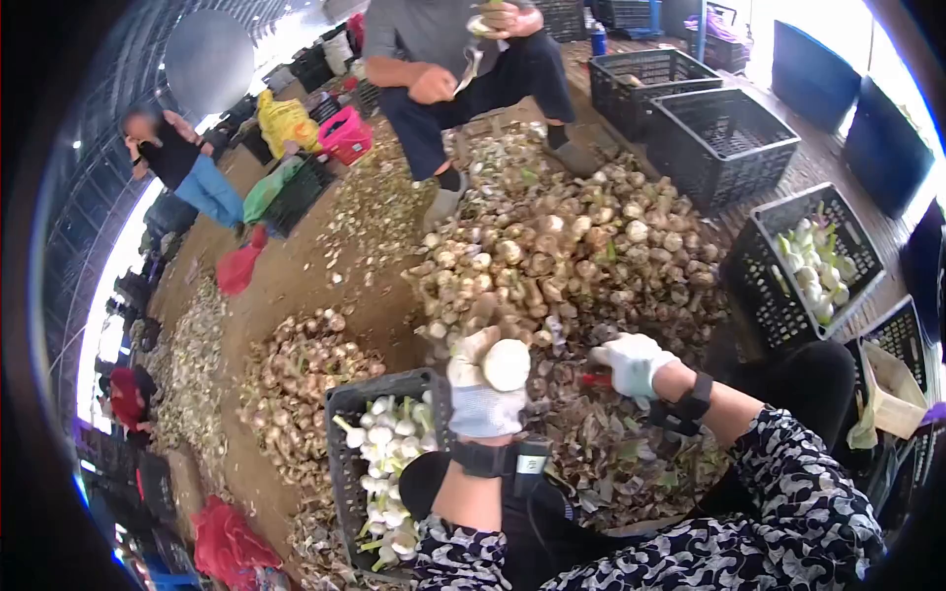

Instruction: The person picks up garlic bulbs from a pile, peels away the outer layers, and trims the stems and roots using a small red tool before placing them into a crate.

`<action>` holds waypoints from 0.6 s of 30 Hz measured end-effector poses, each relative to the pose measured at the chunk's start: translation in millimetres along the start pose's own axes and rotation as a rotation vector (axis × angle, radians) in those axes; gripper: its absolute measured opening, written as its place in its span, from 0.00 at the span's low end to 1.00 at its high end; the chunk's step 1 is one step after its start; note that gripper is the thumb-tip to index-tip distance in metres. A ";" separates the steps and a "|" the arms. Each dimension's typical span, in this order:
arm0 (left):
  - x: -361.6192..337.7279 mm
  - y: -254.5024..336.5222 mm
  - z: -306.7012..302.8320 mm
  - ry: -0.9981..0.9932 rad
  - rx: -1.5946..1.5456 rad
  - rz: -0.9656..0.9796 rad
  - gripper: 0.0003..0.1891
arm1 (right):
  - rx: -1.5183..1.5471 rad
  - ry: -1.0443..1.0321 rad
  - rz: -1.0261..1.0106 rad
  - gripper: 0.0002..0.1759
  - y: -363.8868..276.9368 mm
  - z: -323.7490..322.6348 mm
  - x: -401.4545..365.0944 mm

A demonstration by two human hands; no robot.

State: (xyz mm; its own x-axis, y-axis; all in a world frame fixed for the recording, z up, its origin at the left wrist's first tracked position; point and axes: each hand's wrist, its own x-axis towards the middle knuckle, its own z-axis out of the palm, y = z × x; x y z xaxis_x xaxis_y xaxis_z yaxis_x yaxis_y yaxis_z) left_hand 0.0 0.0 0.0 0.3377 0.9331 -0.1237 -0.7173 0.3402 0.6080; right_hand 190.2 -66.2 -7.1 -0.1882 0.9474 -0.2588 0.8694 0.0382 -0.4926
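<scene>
While the trimmed white bulb [507, 364] sits at the centre of the frame, your gloved left hand [480, 396] grasps it from below. Just to its right, your right hand [634, 361] is clenched around a red tool [595, 378]. A black crate [379, 384] of cleaned bulbs stands at lower left, and the untrimmed pile [562, 246] lies above.

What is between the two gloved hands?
In the head view, a heap of brown peels and unpeeled bulbs lies between the left hand, holding the white bulb, and the right hand.
</scene>
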 end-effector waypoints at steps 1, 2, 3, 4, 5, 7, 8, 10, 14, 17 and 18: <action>-7.5 -5.2 17.8 0.012 0.027 0.026 0.21 | -0.019 -0.005 0.044 0.10 6.9 -6.6 -12.2; -18.6 -21.3 11.1 0.025 0.680 0.494 0.17 | 0.060 -0.091 -0.114 0.11 4.7 -7.5 -13.5; 3.1 3.3 13.0 -0.020 0.723 0.417 0.15 | 0.206 -0.052 -0.258 0.13 -7.4 -2.0 21.7; -0.4 0.8 21.9 0.028 0.530 0.228 0.13 | 0.116 -0.141 -0.197 0.13 -8.1 -0.5 1.4; -5.9 -4.2 31.9 0.087 0.381 0.108 0.11 | 0.019 -0.230 -0.140 0.13 -7.3 -1.7 -13.4; -19.1 -9.9 49.5 0.110 0.385 0.110 0.12 | -0.079 -0.188 -0.040 0.15 -13.7 -2.4 -29.8; -26.9 -12.2 60.7 0.085 0.460 0.182 0.12 | -0.021 0.066 -0.087 0.20 -4.5 15.9 -21.3; -19.4 -15.6 57.5 0.097 0.349 0.120 0.13 | 0.389 0.436 -0.280 0.20 -7.4 13.0 -15.5; -0.7 -25.7 25.8 0.116 0.553 0.171 0.15 | 0.467 0.427 -0.045 0.12 -11.5 -3.6 -23.9; 1.3 -16.6 25.1 0.151 0.539 0.171 0.16 | 0.047 -0.116 0.146 0.17 16.1 -0.7 -20.7; 1.5 -15.4 31.0 0.161 0.519 0.160 0.16 | 0.141 -0.007 -0.005 0.22 26.1 14.5 -21.0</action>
State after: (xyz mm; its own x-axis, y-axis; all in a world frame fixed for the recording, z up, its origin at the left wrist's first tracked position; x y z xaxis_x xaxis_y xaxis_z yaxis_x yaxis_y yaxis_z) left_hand 30.4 -7.5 14.7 0.1229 0.9881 -0.0921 -0.3447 0.1296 0.9297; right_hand 210.2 -89.6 -26.5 -0.1963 0.9449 -0.2618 0.7960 -0.0024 -0.6053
